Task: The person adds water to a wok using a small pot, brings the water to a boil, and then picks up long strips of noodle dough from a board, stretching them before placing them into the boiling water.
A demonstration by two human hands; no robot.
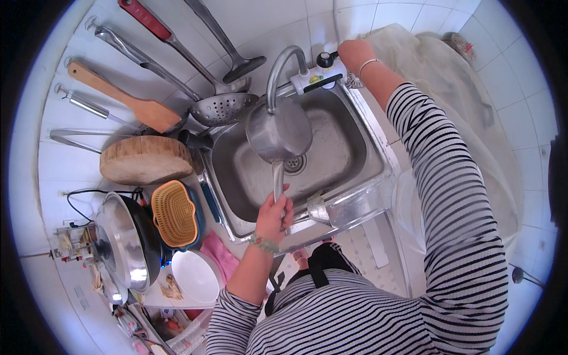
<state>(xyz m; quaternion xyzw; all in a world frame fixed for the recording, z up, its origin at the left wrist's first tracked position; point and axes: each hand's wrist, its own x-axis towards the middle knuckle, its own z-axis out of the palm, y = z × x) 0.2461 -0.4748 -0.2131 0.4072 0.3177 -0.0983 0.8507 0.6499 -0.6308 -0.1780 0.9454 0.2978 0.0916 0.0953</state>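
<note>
My left hand (274, 215) grips the handle of a round metal water dipper (279, 133). The dipper hangs over the stainless steel sink (330, 146), its bowl beneath the curved faucet spout (277, 66). Whether water is running into it is hard to tell. At the back right of the sink, my right hand (356, 54) closes around the black lever on the white faucet body (317, 79); the fingertips are hidden. Part of the drain (294, 164) shows behind the dipper.
Left of the sink stand a round wooden chopping block (146, 160), an orange basket (174, 215), a lidded pan (126, 244) and a white bowl (196, 275). A wooden spatula (128, 98) and a perforated skimmer (224, 108) hang behind. A translucent sheet (461, 133) covers the right side.
</note>
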